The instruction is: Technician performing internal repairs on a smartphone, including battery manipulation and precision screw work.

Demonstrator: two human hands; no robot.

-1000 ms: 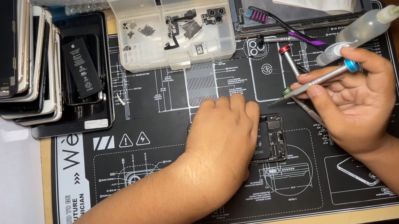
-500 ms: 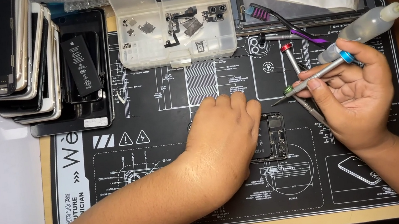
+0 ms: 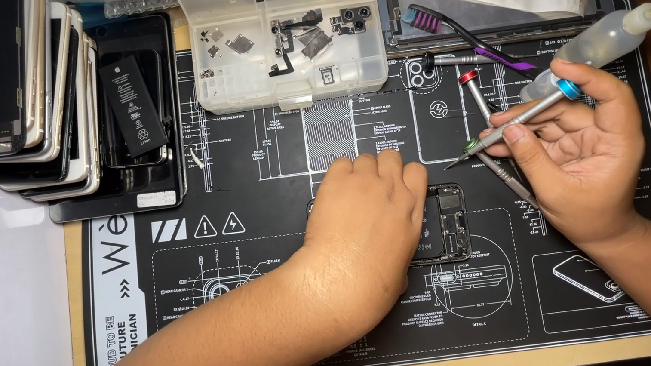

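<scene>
1. Presently, left hand [image 3: 370, 215]: laid palm-down, fingers together, over the opened black phone body with bare circuitry [image 3: 447, 223] on the black printed repair mat [image 3: 262, 219]. Risk: palm pressure on exposed parts could bend or crack a connector.
2. Right hand [image 3: 577, 147]: pinching a slim silver precision screwdriver with a blue cap [image 3: 519, 116], tip aimed left, clear of the phone. Risk: a slip at the tip could gouge the board or strip a tiny screw.
3. Clear squeeze bottle with a needle nozzle [image 3: 607, 38], just behind the right knuckles. Risk: a knock from the hand could tip it and leak fluid.
4. Spare red-capped screwdriver [image 3: 475, 94] beside the fingers. Risk: it could roll.
5. Clear plastic parts tray [image 3: 284, 33] and leaning stack of phone screens [image 3: 15, 93], far edge and left. Risk: loose screws could be lost; the stack could slide.
</scene>
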